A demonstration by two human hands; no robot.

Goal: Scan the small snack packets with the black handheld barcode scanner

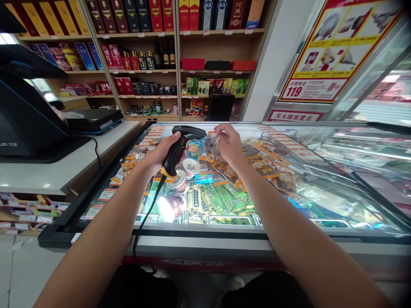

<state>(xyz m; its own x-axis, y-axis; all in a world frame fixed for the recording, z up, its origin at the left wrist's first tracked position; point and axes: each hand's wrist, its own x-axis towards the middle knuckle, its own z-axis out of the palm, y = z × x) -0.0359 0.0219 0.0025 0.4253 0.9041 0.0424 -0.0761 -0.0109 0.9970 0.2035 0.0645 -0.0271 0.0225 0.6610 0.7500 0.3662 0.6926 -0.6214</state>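
Boxes point(156, 15) arranged on wooden shelves point(177, 55), a poster point(340, 49) displayed at the right, a black machine point(27, 113) placed on the tabletop point(28, 177).

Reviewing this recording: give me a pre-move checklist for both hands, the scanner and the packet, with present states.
1. Left hand grips the scanner by its handle: ok.
2. Right hand has the clear packet between its fingers: ok, as far as the view shows.
3. Scanner's head points toward the packet's side: ok, though exact aim is uncertain.
4. Cable hangs from the handle across the freezer's front edge, clear of the right hand: ok.
5. Packet's markings legible: cannot tell, too small.
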